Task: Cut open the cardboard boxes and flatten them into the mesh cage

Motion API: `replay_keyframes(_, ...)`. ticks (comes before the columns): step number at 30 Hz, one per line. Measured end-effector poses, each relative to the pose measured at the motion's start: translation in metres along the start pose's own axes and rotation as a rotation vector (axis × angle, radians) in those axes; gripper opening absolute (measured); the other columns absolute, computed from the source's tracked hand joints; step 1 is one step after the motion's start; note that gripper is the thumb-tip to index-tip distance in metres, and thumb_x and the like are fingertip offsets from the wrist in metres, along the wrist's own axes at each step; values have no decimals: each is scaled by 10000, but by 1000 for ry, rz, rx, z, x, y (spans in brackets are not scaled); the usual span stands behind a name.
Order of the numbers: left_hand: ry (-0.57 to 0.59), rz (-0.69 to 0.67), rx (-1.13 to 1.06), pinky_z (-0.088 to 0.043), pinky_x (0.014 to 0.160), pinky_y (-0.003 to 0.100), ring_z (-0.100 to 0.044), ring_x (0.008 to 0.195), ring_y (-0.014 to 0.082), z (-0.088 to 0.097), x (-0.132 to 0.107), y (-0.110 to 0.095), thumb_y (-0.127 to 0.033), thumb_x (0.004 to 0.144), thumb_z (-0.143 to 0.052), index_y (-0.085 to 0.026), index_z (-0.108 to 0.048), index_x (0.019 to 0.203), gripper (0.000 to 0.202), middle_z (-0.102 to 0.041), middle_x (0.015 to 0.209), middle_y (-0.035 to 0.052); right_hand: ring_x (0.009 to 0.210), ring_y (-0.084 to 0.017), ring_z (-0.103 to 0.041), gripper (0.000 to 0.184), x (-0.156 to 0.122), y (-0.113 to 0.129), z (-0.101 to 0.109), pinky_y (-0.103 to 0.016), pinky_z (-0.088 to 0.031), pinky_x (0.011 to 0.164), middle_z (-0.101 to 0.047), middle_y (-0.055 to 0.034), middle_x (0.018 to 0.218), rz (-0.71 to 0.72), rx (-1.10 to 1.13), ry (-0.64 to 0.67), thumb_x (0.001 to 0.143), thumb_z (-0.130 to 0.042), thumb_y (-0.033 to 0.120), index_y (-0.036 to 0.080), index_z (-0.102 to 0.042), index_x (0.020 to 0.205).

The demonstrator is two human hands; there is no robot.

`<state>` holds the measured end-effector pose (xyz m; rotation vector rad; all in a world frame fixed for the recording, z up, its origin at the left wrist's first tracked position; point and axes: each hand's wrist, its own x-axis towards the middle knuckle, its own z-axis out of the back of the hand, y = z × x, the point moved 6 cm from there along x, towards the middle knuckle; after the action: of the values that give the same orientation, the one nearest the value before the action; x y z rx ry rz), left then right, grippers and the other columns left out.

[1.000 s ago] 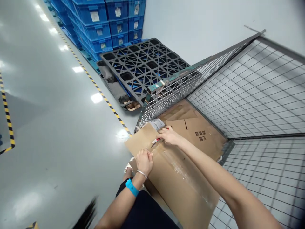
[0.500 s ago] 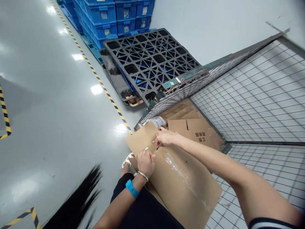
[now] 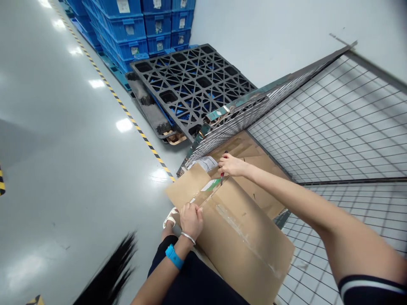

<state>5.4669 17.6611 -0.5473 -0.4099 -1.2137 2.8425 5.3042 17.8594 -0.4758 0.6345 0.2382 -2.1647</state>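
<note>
At the near corner of the wire cage (image 3: pixel 333 127), a flattened cardboard box (image 3: pixel 241 237) lies tilted over the cage's rim, its near end against the person's lap and its far end reaching in over the cardboard sheets (image 3: pixel 251 154) stacked on the cage floor. The left hand (image 3: pixel 191 219) sits at the box's near left edge, fingers curled shut and pinching the cardboard beside the end of a taped seam. The right hand (image 3: pixel 231 165) is stretched out to the far end of that seam, fingers closed around a small cutter (image 3: pixel 222 174) with a red body — its tip points down at the box, though whether the blade touches the tape is too small to tell. A strip of clear tape (image 3: pixel 237 224) runs down the middle of the box toward its near right corner. A white printed label (image 3: pixel 205 162) shows just past the box's far left flap.

The left wrist wears a blue band (image 3: pixel 173 256) and a thin silver bracelet (image 3: pixel 188 237). Beyond the cage, a black plastic pallet (image 3: pixel 190 84) leans against a stack of blue crates (image 3: pixel 133 21) by the wall, and a yellow-and-black striped line (image 3: pixel 127 114) crosses the grey floor (image 3: pixel 63 169).
</note>
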Motion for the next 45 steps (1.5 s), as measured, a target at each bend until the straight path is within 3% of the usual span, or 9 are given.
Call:
replay_keyframes(3,-27,-18,8,-385,792,373,-508,839,230,3,-2,-7,-256,886,-495,-211,-498,747,146,-567,838,67,895,-208,-456,256,-2,20,6,-410,-197,886,-634,-70,843,-42,91,-24,869,-469,197,257,-697,968)
replay_keyframes(9,-35,-41,55,-366,795,336,-508,838,212,6,-4,-19,-241,896,-490,-203,-501,758,144,-572,847,49,936,-226,-477,226,9,57,20,-412,-202,876,-650,-95,887,-6,53,-26,868,-473,196,225,-688,929)
replay_keyframes(13,20,-60,157,-336,784,348,-518,839,219,5,1,-21,-240,907,-463,-201,-509,787,134,-593,848,49,878,-220,-542,276,-28,56,30,-374,-280,824,-647,-122,953,-309,63,-81,893,-403,194,189,-643,1029)
replay_keyframes(16,44,-97,240,-307,774,364,-522,845,228,6,6,-28,-237,916,-433,-193,-515,818,135,-604,849,53,812,-200,-586,301,-69,74,8,-314,-340,721,-655,-103,988,-526,240,-82,904,-376,224,191,-591,1112)
replay_keyframes(19,31,-114,250,-288,767,373,-524,853,230,7,10,-40,-270,926,-419,-187,-515,823,163,-608,847,57,876,-189,-607,306,-98,106,-34,-285,-392,752,-654,-98,1042,-682,498,-161,925,-337,238,169,-578,1100)
replay_keyframes(23,5,-162,238,-271,785,386,-524,900,244,3,16,-55,-334,917,-454,-196,-554,885,173,-626,900,53,993,-192,-599,323,-114,138,-88,-304,-432,884,-636,-113,1135,-863,709,-376,914,-349,211,133,-555,1150)
replay_keyframes(26,5,-171,264,-265,792,389,-525,914,246,-2,22,-60,-281,910,-453,-195,-576,885,152,-632,911,59,1113,-185,-563,384,-114,148,-101,-323,-419,985,-603,-110,1241,-850,737,-548,918,-343,211,140,-527,1248)
replay_keyframes(29,29,-136,262,-266,776,385,-536,906,249,-5,28,-59,-241,892,-461,-188,-575,825,143,-635,883,63,1134,-168,-559,423,-110,148,-96,-312,-427,994,-598,-87,1263,-798,715,-588,937,-317,223,185,-508,1313)
replay_keyframes(45,2,-147,169,-290,795,364,-543,878,235,-2,14,-49,-236,895,-437,-188,-522,785,147,-614,838,61,897,-213,-636,420,-93,138,-45,-311,-450,736,-660,-66,1059,-708,506,-245,927,-326,273,324,-529,1291)
